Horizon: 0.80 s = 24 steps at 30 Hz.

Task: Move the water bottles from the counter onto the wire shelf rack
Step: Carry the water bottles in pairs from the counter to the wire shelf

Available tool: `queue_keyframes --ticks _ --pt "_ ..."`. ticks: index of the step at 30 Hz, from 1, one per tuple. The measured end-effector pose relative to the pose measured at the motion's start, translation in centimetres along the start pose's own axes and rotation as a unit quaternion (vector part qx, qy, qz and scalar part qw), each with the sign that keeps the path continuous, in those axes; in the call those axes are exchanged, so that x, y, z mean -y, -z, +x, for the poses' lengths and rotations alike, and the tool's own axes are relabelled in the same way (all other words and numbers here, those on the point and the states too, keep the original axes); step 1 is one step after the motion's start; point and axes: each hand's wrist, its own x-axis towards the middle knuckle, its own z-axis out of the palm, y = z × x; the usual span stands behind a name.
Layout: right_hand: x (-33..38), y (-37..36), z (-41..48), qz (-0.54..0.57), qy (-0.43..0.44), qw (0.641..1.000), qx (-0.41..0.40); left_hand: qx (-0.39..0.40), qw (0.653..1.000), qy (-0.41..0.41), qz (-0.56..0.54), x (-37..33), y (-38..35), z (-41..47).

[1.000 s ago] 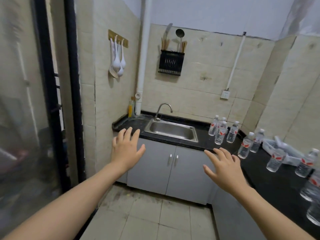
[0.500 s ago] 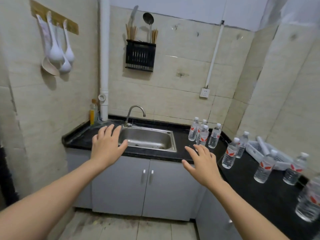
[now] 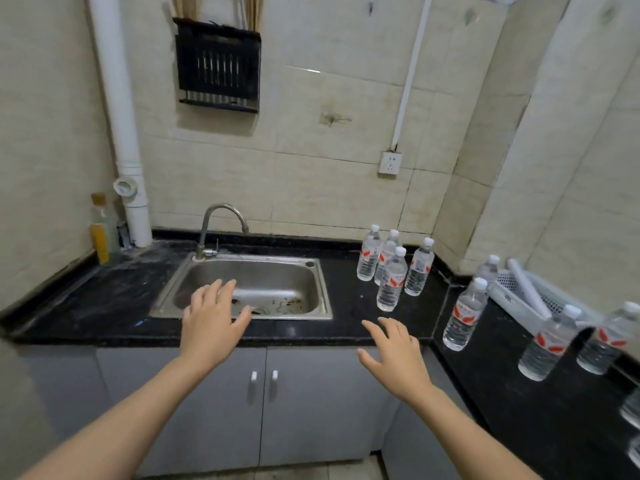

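Observation:
Several clear water bottles with red labels and white caps stand on the black counter (image 3: 353,308). One cluster (image 3: 391,275) stands right of the sink; the nearest of these is a bottle (image 3: 391,280) just beyond my right hand. More bottles stand along the right leg of the counter: one (image 3: 464,315) at the corner, two others (image 3: 549,342) (image 3: 607,337) further right. My left hand (image 3: 211,320) hovers open over the sink's front edge. My right hand (image 3: 394,355) is open above the counter's front edge, holding nothing. No wire shelf rack is in view.
A steel sink (image 3: 249,289) with a tap (image 3: 216,226) is set in the counter. A white perforated basket (image 3: 533,296) holding white tubes sits at the right wall. A yellow-filled bottle (image 3: 100,233) stands by the white pipe (image 3: 121,123). Grey cabinet doors (image 3: 263,393) are below.
The view has moved closer to the counter and tilted down. Both open hands have advanced toward the sink and the bottles.

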Motion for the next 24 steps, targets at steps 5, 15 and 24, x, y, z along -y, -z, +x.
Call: queue_keyframes --ticks 5,15,24 --pt "-2.9 -1.3 5.3 -0.021 -0.078 0.997 0.011 0.036 0.997 -0.033 -0.066 -1.1 -5.2 8.7" --pt "-8.4 -4.8 7.2 -0.005 -0.261 0.964 0.052 0.169 0.963 -0.070 -0.197 -7.7 -18.7 16.2" --pt "-14.9 -7.3 8.8 0.150 -0.402 0.903 -0.028 0.242 0.936 -0.049 -0.251 -16.7 -26.3 17.7"
